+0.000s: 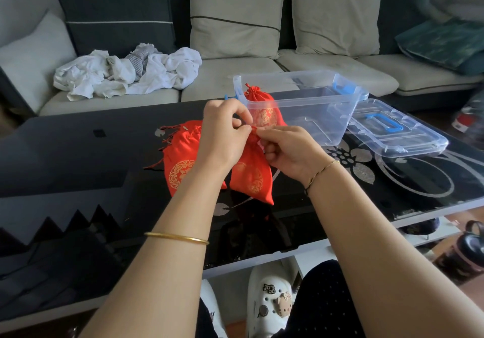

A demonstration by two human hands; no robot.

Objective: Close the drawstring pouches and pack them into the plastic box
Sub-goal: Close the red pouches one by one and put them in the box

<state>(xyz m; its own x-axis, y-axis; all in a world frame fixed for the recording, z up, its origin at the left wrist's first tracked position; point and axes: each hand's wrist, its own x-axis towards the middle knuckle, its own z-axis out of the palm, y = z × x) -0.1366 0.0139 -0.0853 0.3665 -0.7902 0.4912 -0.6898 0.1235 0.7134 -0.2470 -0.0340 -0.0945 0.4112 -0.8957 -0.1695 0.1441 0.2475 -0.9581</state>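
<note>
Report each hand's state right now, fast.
Left hand: closed, pinching the drawstring of the red pouch.
Right hand: closed, pinching the same pouch at its neck.

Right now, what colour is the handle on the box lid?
Blue handle, clearest in the head view.

A home living room: cushioned sofa (235, 75) behind a glass coffee table (78, 154).
</note>
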